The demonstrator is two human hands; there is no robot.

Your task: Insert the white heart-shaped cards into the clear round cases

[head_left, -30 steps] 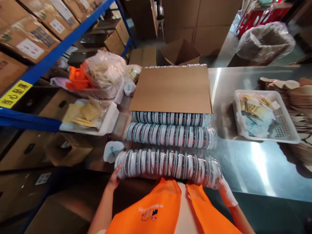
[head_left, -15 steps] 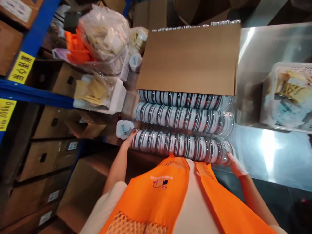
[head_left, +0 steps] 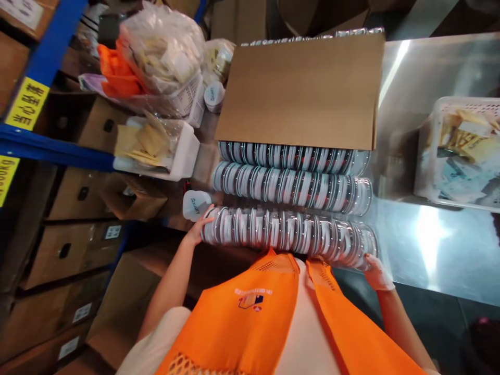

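The nearest row of round clear plastic containers, stacked on their sides with white and dark bands showing, spans the space between my hands. My left hand is closed against the row's left end. At its right end, my right hand, which has a white covering, presses with its fingers; the undersides of both grips are hidden. A second row lies just beyond, and a third row shows partly from under a flat cardboard box. Beside my left hand sits a white lid-like piece with printing.
At right on the metal table stands a clear bin with packets. White baskets of packets and a plastic bag are at left. Blue shelving with cardboard boxes rises farther left.
Both hands have moved slightly toward me with the nearest row, and it looks a little larger. Its gap from the second row has widened at the left. The view has shifted slightly.
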